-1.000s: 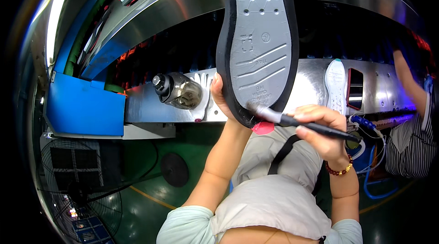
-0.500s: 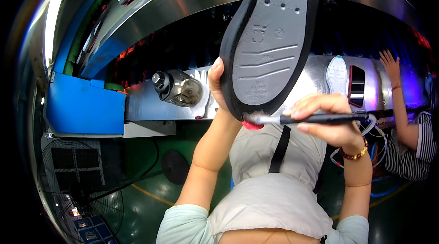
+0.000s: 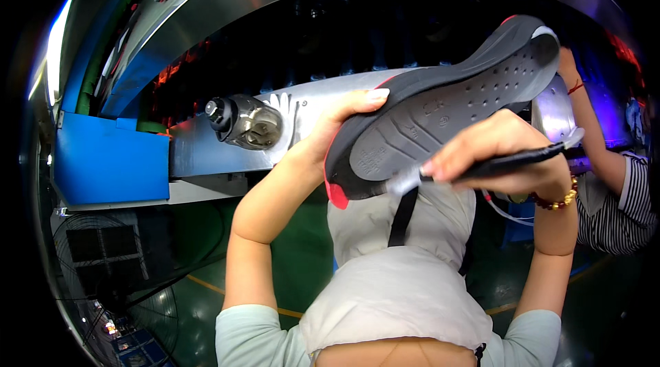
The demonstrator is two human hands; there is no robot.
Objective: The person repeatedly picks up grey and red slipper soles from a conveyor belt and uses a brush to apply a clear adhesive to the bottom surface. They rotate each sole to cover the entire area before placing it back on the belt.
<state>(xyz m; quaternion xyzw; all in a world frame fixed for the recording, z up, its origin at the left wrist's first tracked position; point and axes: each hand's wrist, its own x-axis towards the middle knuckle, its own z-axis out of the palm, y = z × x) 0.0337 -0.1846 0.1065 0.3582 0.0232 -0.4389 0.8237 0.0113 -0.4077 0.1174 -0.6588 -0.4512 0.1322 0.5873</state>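
Both hands (image 3: 344, 126) raised (fingers curled)

A steel bench (image 3: 206, 150) runs across the middle. Left of it sits a blue bin (image 3: 110, 161); above it, a dark machine opening (image 3: 344, 37); below it, green floor (image 3: 206, 298) with yellow lines.

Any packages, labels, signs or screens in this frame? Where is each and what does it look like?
Moulded markings: embossed patch on the grey shoe sole that the left hand holds; same grey, small.
White hand pictogram: on the metal panel beside the dark bottle.
No packages or screens can be made out.
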